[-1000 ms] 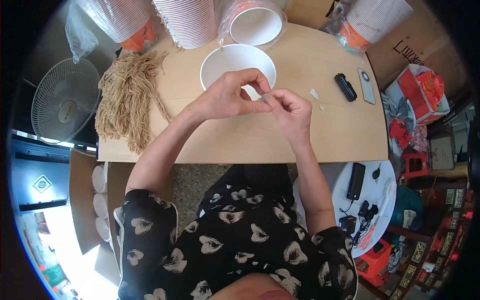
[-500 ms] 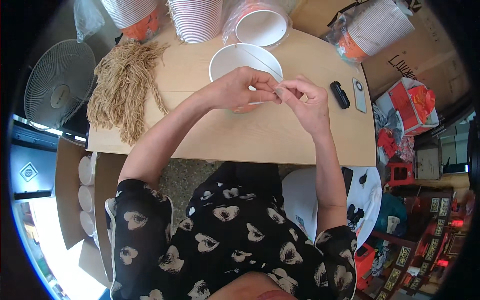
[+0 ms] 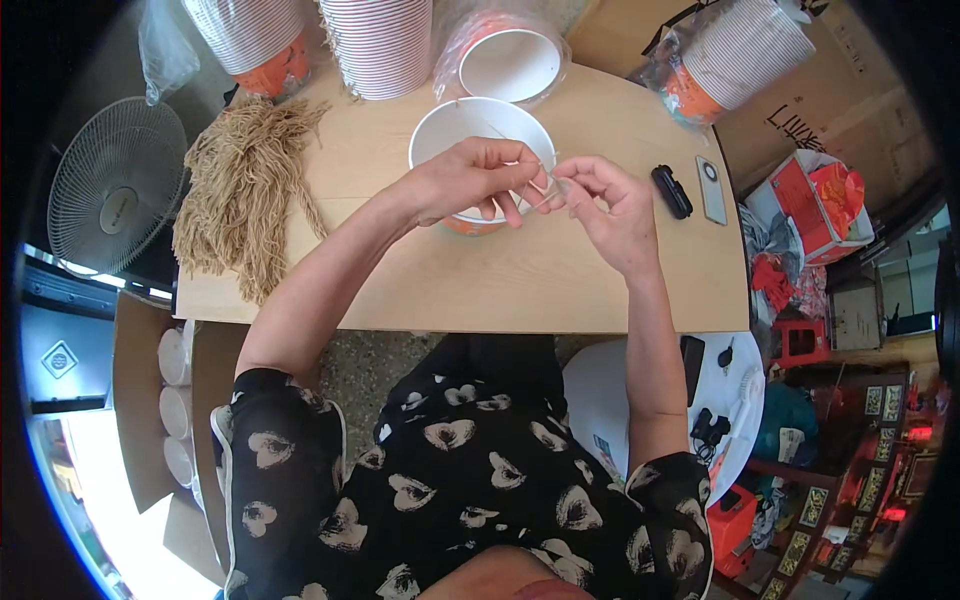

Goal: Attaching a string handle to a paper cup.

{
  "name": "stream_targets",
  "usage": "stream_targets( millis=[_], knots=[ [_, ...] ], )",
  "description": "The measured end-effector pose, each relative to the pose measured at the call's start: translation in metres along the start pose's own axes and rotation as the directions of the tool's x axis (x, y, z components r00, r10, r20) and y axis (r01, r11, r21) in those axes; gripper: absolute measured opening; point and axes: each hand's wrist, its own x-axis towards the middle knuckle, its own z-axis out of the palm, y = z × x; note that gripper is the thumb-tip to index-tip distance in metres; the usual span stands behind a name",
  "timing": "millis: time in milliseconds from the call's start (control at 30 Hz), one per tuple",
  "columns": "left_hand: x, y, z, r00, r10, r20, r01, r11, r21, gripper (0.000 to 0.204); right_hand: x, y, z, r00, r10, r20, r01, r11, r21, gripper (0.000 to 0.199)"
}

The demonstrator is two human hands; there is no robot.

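Note:
My left hand (image 3: pixel 478 182) and my right hand (image 3: pixel 612 212) meet over the near right rim of a white-lined paper tub (image 3: pixel 450 128). Between their fingertips runs a thin pale string (image 3: pixel 546 192), looped and pinched by both hands. Its fine end is hard to make out. A heap of tan string strands (image 3: pixel 245 190) lies on the table at the left, one bundle trailing towards the tub. Part of the tub's orange outside (image 3: pixel 472 228) shows below my left hand.
Stacked paper tubs (image 3: pixel 375 45) and a plastic-wrapped tub (image 3: pixel 512 65) line the table's (image 3: pixel 420 290) far side. A black case (image 3: pixel 671 192) and a phone (image 3: pixel 711 190) lie at right. A fan (image 3: pixel 118 205) stands left; an open carton (image 3: pixel 150 400) is below it.
My hands have drawn slightly apart and the fingers of my left hand have opened out somewhat, with a loop of string now showing between them. The view has shifted slightly.

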Motion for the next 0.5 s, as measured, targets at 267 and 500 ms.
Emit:
stream_targets(
  millis=[267, 500],
  knots=[
    [0.006, -0.001, 0.01, 0.999, 0.011, 0.049, -0.007, 0.997, -0.079, 0.03, 0.0, -0.002, -0.003, 0.999, 0.038, 0.005, -0.039, 0.999, 0.032, 0.016],
    [-0.014, 0.005, 0.012, 0.999, -0.016, 0.039, 0.016, 1.0, 0.021, 0.024, 0.003, -0.015, -0.007, 0.981, -0.195, 0.02, 0.196, 0.971, -0.14, 0.019]
  ],
)
